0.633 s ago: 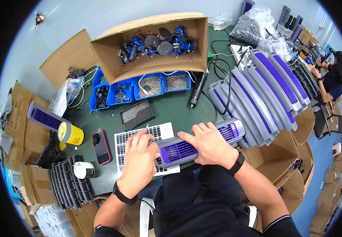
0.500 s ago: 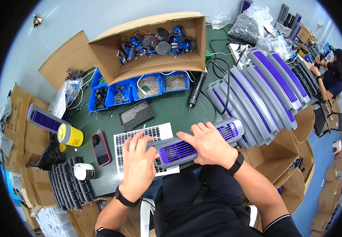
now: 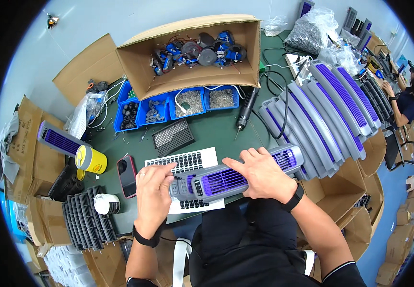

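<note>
Closest on my feed: a black-clothed lap (image 3: 247, 229) below the bench edge.
Right hand: the bare right hand (image 3: 269, 177), black band on its wrist, is clamped across a long grey plastic housing with purple slats (image 3: 223, 181), as I read it.
Left hand: I see the bare left hand (image 3: 152, 191) at the housing's left end, thumb and forefinger nearly meeting; whether they pinch anything small, I cannot tell.
Housing: it lies aslant near the front of the dark green bench (image 3: 216, 131), over a white sheet with rows of black pads (image 3: 209, 155); another grey end shows past its left side.
Phone: left of the sheet, I make out a red-cased phone (image 3: 127, 174).
Cup: a yellow-and-grey cylindrical cup (image 3: 91, 159) stands further left.
Tray: a black perforated rectangular tray (image 3: 173, 137) sits beyond the sheet.
Housing stack: grey-and-purple housings (image 3: 307, 124) overlap on my right.
Driver: a black pen-shaped power screwdriver (image 3: 246, 112) lies left of that stack.
Bins: blue plastic bins (image 3: 188, 116) hold small parts.
Carton: behind them, an open brown cardboard box (image 3: 192, 83) contains round grey and blue parts.
Co-worker: far right, a person in dark clothing (image 3: 410, 98) works at the bench.
</note>
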Tool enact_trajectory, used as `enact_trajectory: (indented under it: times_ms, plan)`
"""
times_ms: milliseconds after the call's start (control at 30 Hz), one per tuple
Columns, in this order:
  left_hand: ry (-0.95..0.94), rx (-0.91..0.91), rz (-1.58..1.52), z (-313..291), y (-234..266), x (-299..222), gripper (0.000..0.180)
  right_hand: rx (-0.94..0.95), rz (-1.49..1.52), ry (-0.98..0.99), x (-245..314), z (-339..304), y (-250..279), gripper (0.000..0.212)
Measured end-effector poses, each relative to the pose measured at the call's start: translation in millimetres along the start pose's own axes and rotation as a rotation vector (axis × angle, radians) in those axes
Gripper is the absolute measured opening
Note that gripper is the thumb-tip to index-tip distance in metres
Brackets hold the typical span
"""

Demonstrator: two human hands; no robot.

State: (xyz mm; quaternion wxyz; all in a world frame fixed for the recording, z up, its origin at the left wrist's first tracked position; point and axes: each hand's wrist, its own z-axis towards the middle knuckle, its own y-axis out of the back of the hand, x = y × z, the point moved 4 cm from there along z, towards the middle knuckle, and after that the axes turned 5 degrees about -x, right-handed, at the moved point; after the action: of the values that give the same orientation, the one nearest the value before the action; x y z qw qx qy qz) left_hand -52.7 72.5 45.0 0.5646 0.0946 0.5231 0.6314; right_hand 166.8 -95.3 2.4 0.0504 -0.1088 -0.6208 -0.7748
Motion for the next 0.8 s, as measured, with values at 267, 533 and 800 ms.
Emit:
enact_trajectory:
  times_ms: [267,533,800]
  plan:
    - [-0.076,0.218,0.001,4,-13,3,0.042,-0.021,0.010,0.004,1,-1,0,0.085]
    - [-0.218,0.199,0.180,8,-26,-1,0.036,-0.030,0.010,0.003,-1,-1,-2,0.084]
    - [-0.245,0.140,0.264,-6,-27,6,0.045,-0.027,0.016,0.008,0,0,0,0.084]
